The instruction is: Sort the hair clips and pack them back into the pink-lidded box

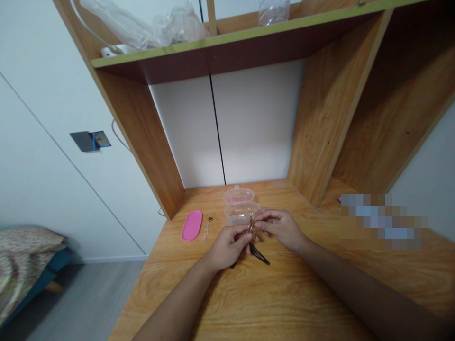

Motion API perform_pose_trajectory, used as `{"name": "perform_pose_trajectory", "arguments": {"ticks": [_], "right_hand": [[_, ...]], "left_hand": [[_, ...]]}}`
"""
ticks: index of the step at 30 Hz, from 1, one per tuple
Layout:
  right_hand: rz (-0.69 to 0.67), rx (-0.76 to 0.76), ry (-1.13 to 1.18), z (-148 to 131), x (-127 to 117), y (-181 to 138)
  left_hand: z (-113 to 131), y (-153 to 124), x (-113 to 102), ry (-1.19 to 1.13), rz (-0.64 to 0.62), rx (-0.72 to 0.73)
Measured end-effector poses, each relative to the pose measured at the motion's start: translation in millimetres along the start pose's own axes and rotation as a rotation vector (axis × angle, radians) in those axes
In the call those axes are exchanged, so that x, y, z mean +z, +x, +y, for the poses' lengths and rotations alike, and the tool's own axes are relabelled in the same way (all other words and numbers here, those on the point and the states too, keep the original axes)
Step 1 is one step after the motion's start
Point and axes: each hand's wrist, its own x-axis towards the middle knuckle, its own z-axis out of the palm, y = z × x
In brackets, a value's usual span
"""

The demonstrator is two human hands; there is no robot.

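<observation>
My left hand (229, 246) and my right hand (282, 228) meet over the table, fingertips pinched on a small gold-coloured metal piece with loops (251, 226). Its exact kind is too small to make out. Under and beside my left hand lies a black hair clip (260, 255); another dark bit shows below the palm. Just behind the fingers stands an open clear plastic case (241, 219), its lid tipped back, with something pink inside. To the left are a pink oval tray (192, 226) and a short row of small rings (205, 230), with a dark ring (210, 219) at its far end.
The wooden desk (284, 303) has upright side panels and a shelf (213, 54) above, which carries plastic bags (170, 26) and a clear container (273, 12). A blurred-out item (384, 221) lies at the right. Beyond the desk's left edge is a bed (28, 260).
</observation>
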Motion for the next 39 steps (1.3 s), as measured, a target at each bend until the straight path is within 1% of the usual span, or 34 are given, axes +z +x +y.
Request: {"name": "perform_pose_trajectory", "arguments": {"ticks": [4, 9, 11, 13, 16, 19, 23, 27, 32, 39], "right_hand": [[-0.017, 0.044, -0.012, -1, 0, 0], [-0.024, 0.012, -0.092, -3, 0, 1], [-0.001, 0.031, -0.072, -4, -1, 1], [0.037, 0.039, -0.046, -4, -1, 2], [0.07, 0.03, -0.031, -4, -1, 1], [0.093, 0.024, -0.046, -5, -1, 1], [0.109, 0.019, -0.087, -5, 0, 1], [0.1, -0.006, -0.088, -5, 3, 0], [0.126, -0.075, -0.103, -5, 7, -2], [0.176, -0.103, -0.095, -6, 7, -3]], "left_hand": [[-2, 0, 0, 0.024, 0.004, 0.002], [-8, 1, 1, 0.019, 0.056, 0.0], [-10, 1, 0, 0.029, 0.109, -0.002], [-11, 2, 0, 0.09, 0.193, 0.008], [-10, 2, -1, 0.223, 0.334, 0.063], [-7, 1, -1, 0.29, 0.408, 0.117], [-4, 0, -2, 0.292, 0.432, 0.148], [-8, 0, -3, 0.264, 0.455, 0.148], [-14, 1, -5, 0.206, 0.397, 0.147], [-12, 3, -3, 0.266, 0.445, 0.235]]}}
